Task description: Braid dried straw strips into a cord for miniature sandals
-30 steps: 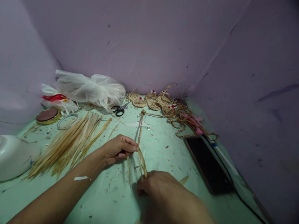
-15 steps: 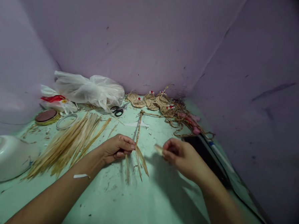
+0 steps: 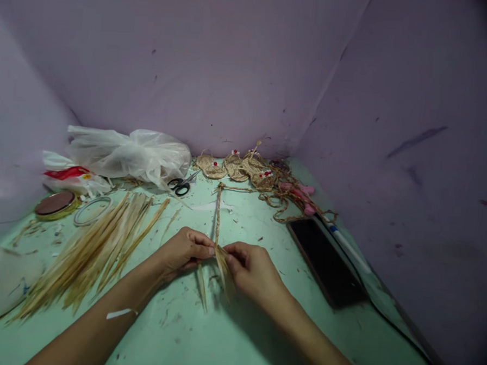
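A thin braid [image 3: 218,216] of dried plant fibre runs from the back of the table down to my hands. My left hand [image 3: 186,251] pinches its near end between thumb and fingers. Close beside it, my right hand [image 3: 249,267] is closed on the loose fibre strips [image 3: 221,266] at that end; its fingertips almost meet the left ones. Another strip [image 3: 202,289] hangs below my left fingers. To the left lies a spread bundle of dried fibre strips [image 3: 88,250].
Behind are a plastic bag [image 3: 134,152], black-handled scissors [image 3: 181,186] and woven discs with red beads [image 3: 211,167]. A hot glue gun [image 3: 304,194] lies among braided cord [image 3: 281,206]. At right rests a black phone-like slab [image 3: 327,263]; a tape roll [image 3: 93,211] and white container [image 3: 1,284] are left.
My right hand has moved left to the braid's end and now meets the loose strips there. My left hand keeps its pinch. The whole view has shifted slightly.
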Demonstrator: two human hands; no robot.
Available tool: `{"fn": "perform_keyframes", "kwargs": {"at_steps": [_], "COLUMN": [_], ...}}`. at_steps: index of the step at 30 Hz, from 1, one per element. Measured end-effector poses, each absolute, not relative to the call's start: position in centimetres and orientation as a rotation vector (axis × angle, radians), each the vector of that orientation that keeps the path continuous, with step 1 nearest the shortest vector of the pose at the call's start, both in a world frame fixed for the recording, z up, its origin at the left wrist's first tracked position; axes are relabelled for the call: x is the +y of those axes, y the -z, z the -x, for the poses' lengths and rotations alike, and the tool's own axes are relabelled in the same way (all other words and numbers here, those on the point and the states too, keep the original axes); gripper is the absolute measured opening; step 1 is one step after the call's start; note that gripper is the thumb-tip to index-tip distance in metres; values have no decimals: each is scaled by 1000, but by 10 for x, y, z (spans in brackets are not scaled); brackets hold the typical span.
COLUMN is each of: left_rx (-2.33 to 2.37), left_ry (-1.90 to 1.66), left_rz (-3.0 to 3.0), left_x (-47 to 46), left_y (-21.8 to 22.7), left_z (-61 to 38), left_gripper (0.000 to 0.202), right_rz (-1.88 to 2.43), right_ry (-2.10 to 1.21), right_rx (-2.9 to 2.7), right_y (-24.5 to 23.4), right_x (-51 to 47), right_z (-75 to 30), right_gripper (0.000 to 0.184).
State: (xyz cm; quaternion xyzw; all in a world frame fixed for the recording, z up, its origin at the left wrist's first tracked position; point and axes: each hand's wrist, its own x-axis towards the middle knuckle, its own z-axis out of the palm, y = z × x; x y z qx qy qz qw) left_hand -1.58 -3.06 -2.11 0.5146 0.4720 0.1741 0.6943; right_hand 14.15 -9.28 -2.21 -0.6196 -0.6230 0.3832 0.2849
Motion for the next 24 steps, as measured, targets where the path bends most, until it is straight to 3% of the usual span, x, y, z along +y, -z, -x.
{"fn": "perform_keyframes", "kwargs": {"at_steps": [14,24], "left_rx": [1124,1276], "left_ry": [-374,-431], "left_rz": [-1168,-1246], "left_x": [-35,-42], "left_y": [13,21], "left_z": [8,-3], "left_gripper": [22,7], "right_rz": [1512,1900], "right_ry": [-1219,-278], "right_rx": [-1459,-1766], "right_y": [40,9], "right_x": [-85,-102], "right_z": [-139,-136], "right_gripper": [22,19]}}
